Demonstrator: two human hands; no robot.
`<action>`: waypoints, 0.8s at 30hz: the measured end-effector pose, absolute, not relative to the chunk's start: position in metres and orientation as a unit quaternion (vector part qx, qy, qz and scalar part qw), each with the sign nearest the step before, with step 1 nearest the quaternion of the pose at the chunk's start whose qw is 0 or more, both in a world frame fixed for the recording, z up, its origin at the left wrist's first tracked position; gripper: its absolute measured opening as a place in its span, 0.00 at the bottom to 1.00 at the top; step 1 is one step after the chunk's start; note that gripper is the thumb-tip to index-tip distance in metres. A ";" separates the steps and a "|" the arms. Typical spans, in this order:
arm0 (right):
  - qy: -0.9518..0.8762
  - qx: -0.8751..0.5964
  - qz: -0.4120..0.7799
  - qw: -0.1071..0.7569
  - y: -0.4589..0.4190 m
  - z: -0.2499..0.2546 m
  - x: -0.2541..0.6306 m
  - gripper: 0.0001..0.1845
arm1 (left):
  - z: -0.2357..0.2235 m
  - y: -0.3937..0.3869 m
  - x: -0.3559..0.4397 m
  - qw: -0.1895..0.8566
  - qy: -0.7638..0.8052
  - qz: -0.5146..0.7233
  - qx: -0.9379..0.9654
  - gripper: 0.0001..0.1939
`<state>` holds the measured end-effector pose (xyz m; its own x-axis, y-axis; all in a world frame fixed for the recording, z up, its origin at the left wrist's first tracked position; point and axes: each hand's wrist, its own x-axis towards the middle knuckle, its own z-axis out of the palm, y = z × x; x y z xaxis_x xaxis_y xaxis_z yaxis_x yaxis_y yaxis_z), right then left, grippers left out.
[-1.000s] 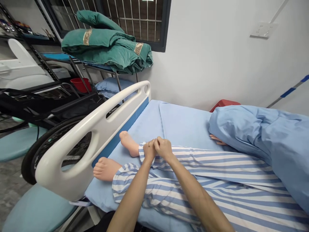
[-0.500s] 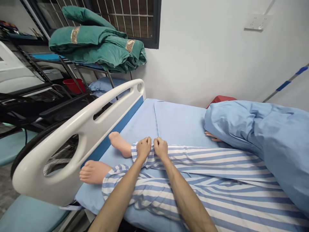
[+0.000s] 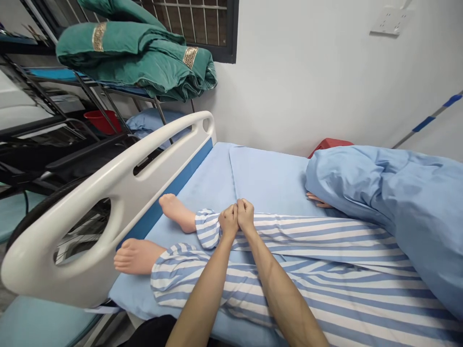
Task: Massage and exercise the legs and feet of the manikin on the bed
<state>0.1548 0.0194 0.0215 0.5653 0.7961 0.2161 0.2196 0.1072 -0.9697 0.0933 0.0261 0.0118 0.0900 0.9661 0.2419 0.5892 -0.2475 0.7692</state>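
A manikin in blue-and-white striped trousers (image 3: 325, 284) lies on a bed with a light blue sheet (image 3: 267, 173). Its two bare feet, the near one (image 3: 139, 256) and the far one (image 3: 176, 212), point toward the footboard. My left hand (image 3: 228, 220) is curled into a fist over the lower part of the far trouser leg. Right against it, my right hand (image 3: 246, 215) is also a closed fist, above the same leg. The undersides of both fists are hidden, and no object shows in either one.
A cream footboard (image 3: 119, 173) closes the bed's left end, with a wheelchair (image 3: 72, 154) beyond it. Green folded bedding (image 3: 144, 58) sits on a rack by the window. A blue quilt (image 3: 390, 193) covers the manikin's upper part, and fingers (image 3: 320, 200) stick out from under it.
My left fist has moved right along the leg and my right fist slightly right and away from me. The gap between them has closed. The view has shifted a little.
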 end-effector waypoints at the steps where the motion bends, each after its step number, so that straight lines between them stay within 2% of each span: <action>1: -0.408 -0.630 0.225 0.621 0.019 0.021 0.154 0.19 | 0.011 0.026 0.092 0.240 0.561 0.366 0.702 0.19; 11: -0.507 -0.669 0.147 0.523 -0.002 0.057 0.165 0.20 | 0.009 0.026 0.090 0.168 0.566 0.302 0.749 0.16; 17: -0.487 -0.738 0.108 0.454 -0.007 0.031 0.170 0.17 | 0.006 0.023 0.091 0.168 0.563 0.326 0.741 0.17; 20: -0.473 -0.746 0.104 0.457 -0.005 0.022 0.169 0.17 | 0.008 0.022 0.090 0.202 0.565 0.349 0.720 0.18; 24: -0.457 -0.721 0.125 0.506 -0.003 0.022 0.172 0.19 | 0.023 0.026 0.094 0.275 0.552 0.419 0.666 0.19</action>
<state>0.1716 -0.0032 0.0224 0.5504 0.7860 0.2815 0.5322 -0.0706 -0.8437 0.0938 0.0261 0.0234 0.0396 0.9662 0.2546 0.5044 -0.2393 0.8297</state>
